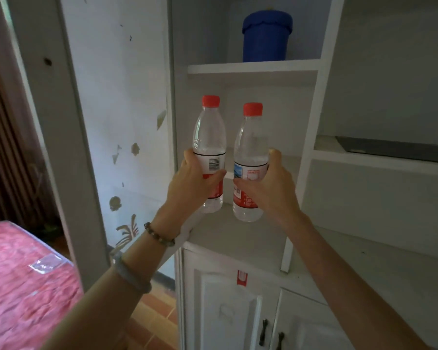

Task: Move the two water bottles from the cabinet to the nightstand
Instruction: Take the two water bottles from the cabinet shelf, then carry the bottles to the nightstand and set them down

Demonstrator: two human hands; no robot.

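Observation:
Two clear water bottles with red caps and red-and-white labels stand upright side by side in front of the white cabinet [238, 238], just above its lower open shelf. My left hand [192, 183] is wrapped around the label of the left bottle [209, 132]. My right hand [268, 188] grips the label of the right bottle [250, 142]. Both bottle bottoms seem to hover slightly over the shelf surface. The nightstand is not in view.
A blue lidded container [266, 36] sits on the cabinet's upper shelf. Below are closed cabinet doors with dark handles [263, 329]. A dark flat object [390, 147] lies on the ledge at right. A red-covered bed [23, 286] is at lower left beside a white pillar [68, 137].

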